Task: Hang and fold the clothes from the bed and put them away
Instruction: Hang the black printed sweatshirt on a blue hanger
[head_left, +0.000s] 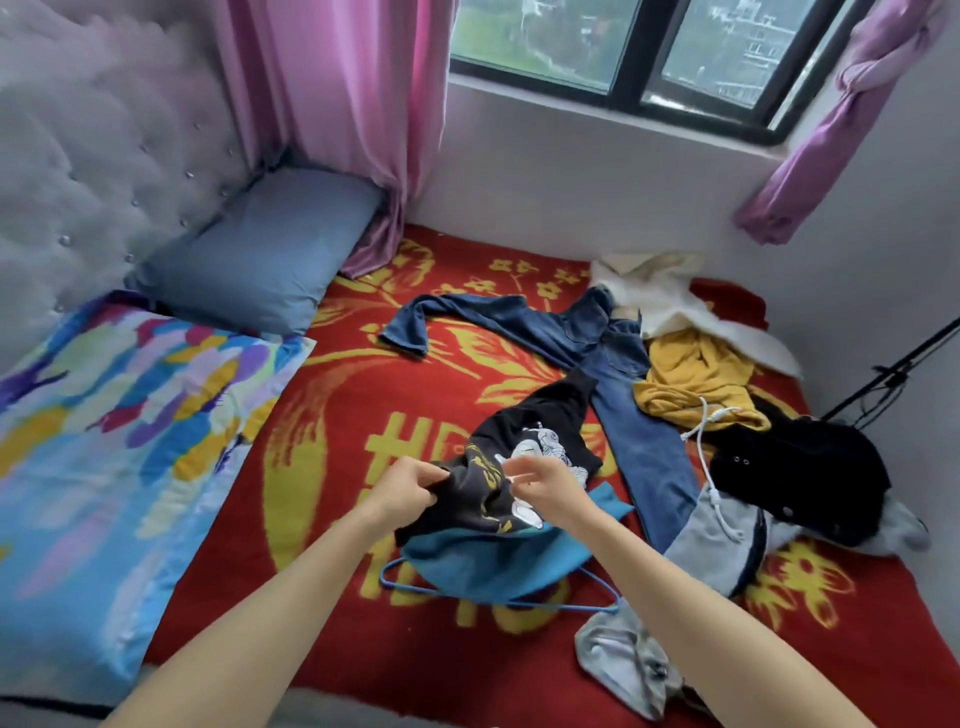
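Along the left side of the bed (332, 415), a multicoloured pillow (130, 415) lies near and a blue pillow (260, 254) farther back. The red blanket beside them carries the laundry.

At near centre, the left hand (410, 491) has its fingers curled and pinches an edge of the black printed top (530, 441). The right hand (545, 488) pinches the same bunched cloth just beside it, at the white print. The top's lower part rests on a teal garment (493, 561), which lies over a blue hanger (571, 605).

To the right, the jeans (597, 353), a yellow garment (691, 379), a white garment (660, 296), a black garment (800, 467) and grey pieces (717, 540) lie unsorted.

The step in hand is judged to be opening out the top for folding or hanging, with most of the task still ahead. To do it well:
- The hands should work apart along one seam until they reach the shoulders or hem corners.
- The top should be lifted clear of the teal garment and shaken flat, so the hanger below is not dragged along.
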